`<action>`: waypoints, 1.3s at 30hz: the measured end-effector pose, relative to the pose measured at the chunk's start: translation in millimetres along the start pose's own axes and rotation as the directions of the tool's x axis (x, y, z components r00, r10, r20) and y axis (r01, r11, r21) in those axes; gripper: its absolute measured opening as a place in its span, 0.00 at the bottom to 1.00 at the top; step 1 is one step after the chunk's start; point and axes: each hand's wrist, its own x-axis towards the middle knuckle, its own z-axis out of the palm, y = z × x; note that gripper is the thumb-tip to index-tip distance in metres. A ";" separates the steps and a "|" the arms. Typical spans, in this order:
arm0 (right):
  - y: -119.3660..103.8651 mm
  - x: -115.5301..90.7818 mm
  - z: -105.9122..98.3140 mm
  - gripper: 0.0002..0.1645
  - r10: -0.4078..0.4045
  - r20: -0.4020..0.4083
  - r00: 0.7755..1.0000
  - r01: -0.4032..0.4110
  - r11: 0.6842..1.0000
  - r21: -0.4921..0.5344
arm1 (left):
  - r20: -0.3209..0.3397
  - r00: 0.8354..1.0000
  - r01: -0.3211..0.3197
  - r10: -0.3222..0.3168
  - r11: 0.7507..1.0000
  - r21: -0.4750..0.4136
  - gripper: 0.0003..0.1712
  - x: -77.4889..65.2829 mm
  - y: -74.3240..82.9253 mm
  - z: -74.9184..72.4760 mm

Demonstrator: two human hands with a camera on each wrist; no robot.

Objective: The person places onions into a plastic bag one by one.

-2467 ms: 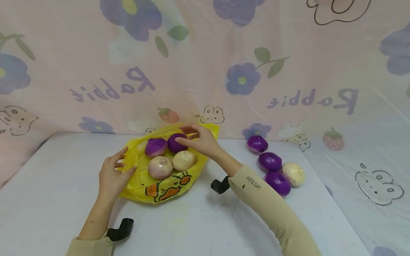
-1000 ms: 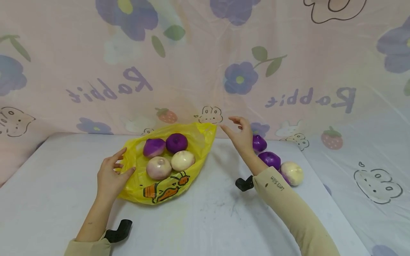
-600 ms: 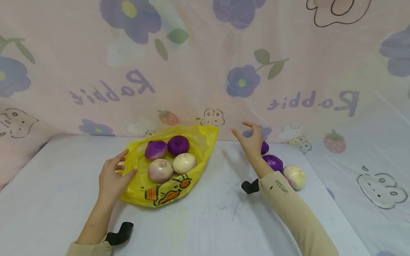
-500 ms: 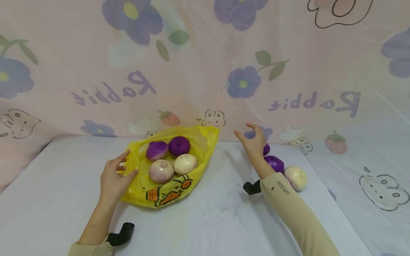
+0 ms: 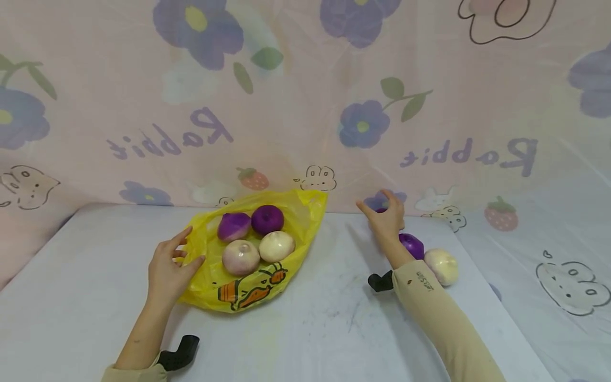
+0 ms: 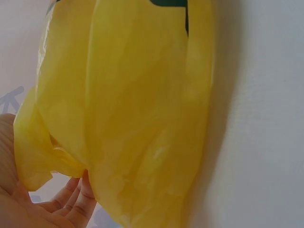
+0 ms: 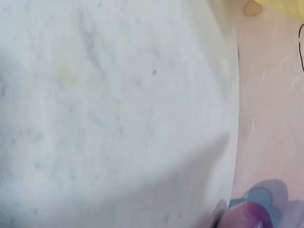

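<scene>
My left hand [image 5: 168, 268] holds the left rim of a yellow plastic bag [image 5: 305, 223], its thumb over the edge and the other fingers outside, as the left wrist view shows [image 6: 137, 118]. The bag gapes, with two purple onions [image 5: 267, 219] at the back and two pale onions [image 5: 241, 258] in front. At the right, my right hand [image 5: 389, 220] reaches over the farthest loose purple onion [image 5: 380, 210], thumb and fingers spread around it. The hand covers most of that onion; its top shows low in the right wrist view [image 7: 247, 217].
Beside the right forearm lie another purple onion [image 5: 411, 246] and a pale onion [image 5: 441, 266]; the sleeve covers the spot in front of them. A patterned curtain [image 5: 286, 116] hangs behind the white table [image 5: 315, 329]. Black camera mounts [image 5: 181, 353] stick out from both wrists.
The right hand has left the purple onion in the bag, moved right with nothing in it, and lowered over the farthest loose onion. The left hand stays at the bag's rim.
</scene>
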 end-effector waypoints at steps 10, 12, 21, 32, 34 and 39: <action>13.5 8.4 -9.9 0.60 0.098 0.092 0.991 -0.092 0.993 -0.069 | -0.007 0.999 -0.034 0.034 0.999 -0.006 0.37 0.6 0.0 -2.4; 16.8 9.2 -11.3 0.61 0.115 0.103 0.988 -0.109 0.992 -0.069 | -0.010 0.999 -0.036 0.036 0.999 -0.003 0.37 0.6 0.0 -2.4; 24.5 13.7 -12.0 0.54 0.114 0.122 0.986 -0.104 0.991 -0.080 | -0.011 0.999 -0.035 0.035 0.999 0.007 0.38 0.0 -1.3 -1.8; 30.5 12.4 -10.8 0.45 0.091 0.157 0.983 -0.073 0.991 -0.114 | -0.021 0.999 -0.046 0.046 0.999 0.008 0.37 -1.4 -1.0 -1.2; 32.0 12.7 -9.4 0.44 0.075 0.156 0.985 -0.057 0.992 -0.114 | -0.020 0.999 -0.043 0.043 0.999 0.006 0.37 -1.2 -0.3 -1.7; 35.7 13.3 -6.3 0.42 0.008 0.140 0.990 0.006 0.995 -0.104 | -0.011 1.000 -0.023 0.023 1.000 -0.009 0.37 -1.1 0.5 -1.7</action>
